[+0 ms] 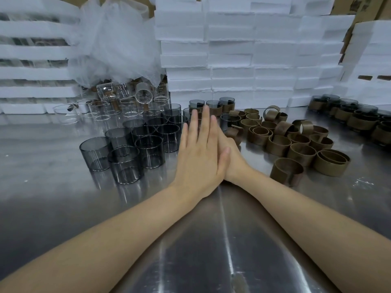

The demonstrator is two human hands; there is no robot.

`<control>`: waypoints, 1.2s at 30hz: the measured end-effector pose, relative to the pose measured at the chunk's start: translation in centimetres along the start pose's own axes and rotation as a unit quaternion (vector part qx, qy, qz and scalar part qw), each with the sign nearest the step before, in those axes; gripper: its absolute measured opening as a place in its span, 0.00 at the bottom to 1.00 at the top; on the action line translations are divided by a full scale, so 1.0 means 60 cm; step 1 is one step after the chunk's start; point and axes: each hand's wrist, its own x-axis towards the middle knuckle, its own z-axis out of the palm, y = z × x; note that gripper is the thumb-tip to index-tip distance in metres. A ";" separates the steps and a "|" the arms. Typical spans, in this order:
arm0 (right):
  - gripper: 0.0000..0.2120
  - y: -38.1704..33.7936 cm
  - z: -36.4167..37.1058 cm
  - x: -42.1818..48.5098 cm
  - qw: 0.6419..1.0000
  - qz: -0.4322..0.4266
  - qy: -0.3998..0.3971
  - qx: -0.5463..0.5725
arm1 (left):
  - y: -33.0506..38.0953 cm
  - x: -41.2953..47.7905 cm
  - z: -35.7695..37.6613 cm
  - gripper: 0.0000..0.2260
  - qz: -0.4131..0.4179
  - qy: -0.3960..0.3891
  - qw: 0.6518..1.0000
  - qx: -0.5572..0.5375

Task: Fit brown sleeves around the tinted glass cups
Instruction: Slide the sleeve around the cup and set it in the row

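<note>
Pressing palm to palm over a steel worktop (211,240), the left hand (198,157) and right hand (233,160) hold nothing, fingers straight and pointing away. Bare tinted glass cups (148,142) stand clustered just left of the hands. Loose brown sleeves (296,144) lie heaped just right of them. Sleeved cups (357,120) stand beyond the fingertips and at far right. Clear glasses (127,96) sit farther off to the left, before stacked white foam blocks (232,49).

Upright tinted cups (135,149) left; curled brown sleeves (296,142) apparently loose, right.
</note>
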 end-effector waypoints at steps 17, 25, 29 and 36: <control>0.18 -0.008 -0.008 0.004 0.985 0.049 -0.048 0.156 | -0.045 0.024 -0.016 0.48 -0.164 -0.050 0.895 -0.413; 0.31 -0.020 -0.019 0.006 0.939 0.133 -0.123 0.294 | -0.050 0.022 -0.002 0.29 -0.247 -0.125 0.657 -0.701; 0.41 -0.019 -0.016 0.006 0.959 0.131 -0.062 0.244 | -0.048 0.021 0.002 0.24 -0.237 -0.123 0.648 -0.713; 0.42 -0.027 0.002 0.006 0.989 0.063 -0.005 -0.132 | -0.043 0.022 0.006 0.25 -0.273 -0.078 0.674 -0.682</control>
